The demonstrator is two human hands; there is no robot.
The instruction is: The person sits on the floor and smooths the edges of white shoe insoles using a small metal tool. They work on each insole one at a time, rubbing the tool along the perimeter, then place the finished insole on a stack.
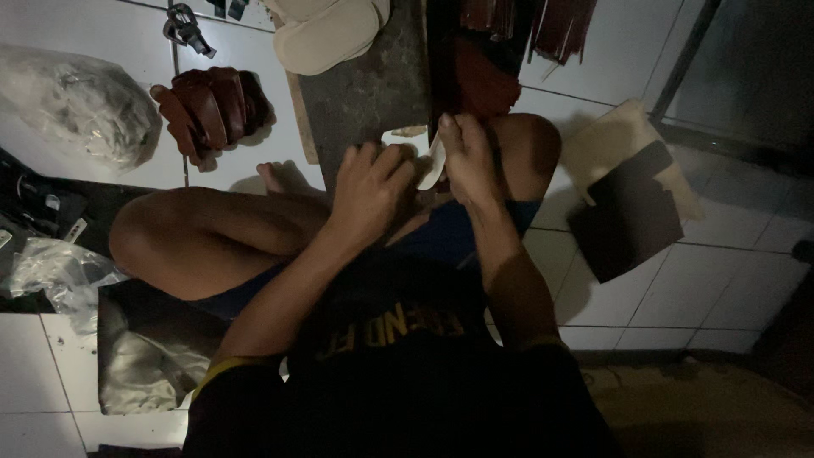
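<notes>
I sit cross-legged on a white tiled floor. My left hand and my right hand are close together over my lap, both gripping a thin pale curved piece, shaped like a shoe insole. Just beyond my hands lies a dark flat work board. The piece's lower part is hidden by my fingers.
A stack of cream sole-shaped pieces lies at the top. Brown leather pieces are piled at left, a clear plastic bag beyond them. Dark red strips hang at top right. A dark sheet on beige board lies at right.
</notes>
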